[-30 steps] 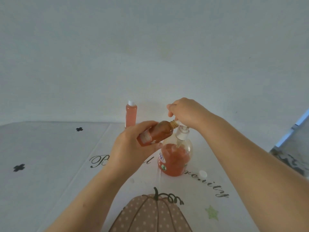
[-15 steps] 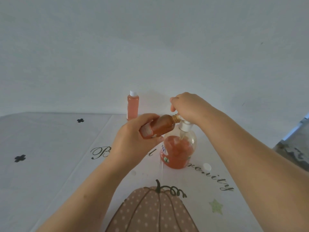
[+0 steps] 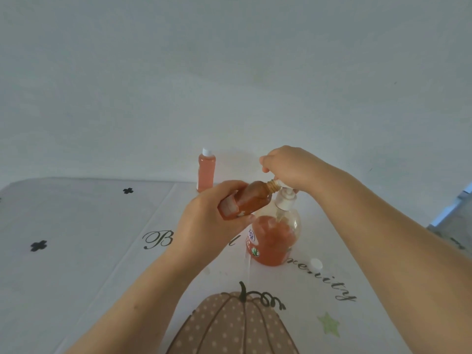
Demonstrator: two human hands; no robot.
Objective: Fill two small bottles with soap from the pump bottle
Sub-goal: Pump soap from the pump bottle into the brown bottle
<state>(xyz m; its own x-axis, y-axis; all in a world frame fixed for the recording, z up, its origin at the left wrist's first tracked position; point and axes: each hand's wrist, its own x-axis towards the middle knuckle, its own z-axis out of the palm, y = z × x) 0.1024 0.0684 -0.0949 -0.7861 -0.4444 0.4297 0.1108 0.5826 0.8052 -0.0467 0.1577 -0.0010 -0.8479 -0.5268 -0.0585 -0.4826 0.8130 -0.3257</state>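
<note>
A clear pump bottle (image 3: pixel 272 238) about half full of orange soap stands on the table's middle. My left hand (image 3: pixel 209 218) grips a small bottle (image 3: pixel 246 201) holding orange soap, tilted with its open neck at the pump's spout. My right hand (image 3: pixel 288 167) sits on top of the white pump head (image 3: pixel 285 199), its fingers curled over it. A second small bottle (image 3: pixel 206 171), full and capped in white, stands upright at the back near the wall. A loose white cap (image 3: pixel 315 263) lies on the cloth to the right of the pump bottle.
A white tablecloth (image 3: pixel 76 251) with a pumpkin print (image 3: pixel 229 325), black script and small black crosses covers the table. A plain wall rises right behind the table. The floor shows past the table's right edge (image 3: pixel 454 226).
The camera's view has shifted slightly, so everything sits a little higher in the frame. Both hands stay at the pump, with the small bottle still held at the spout.
</note>
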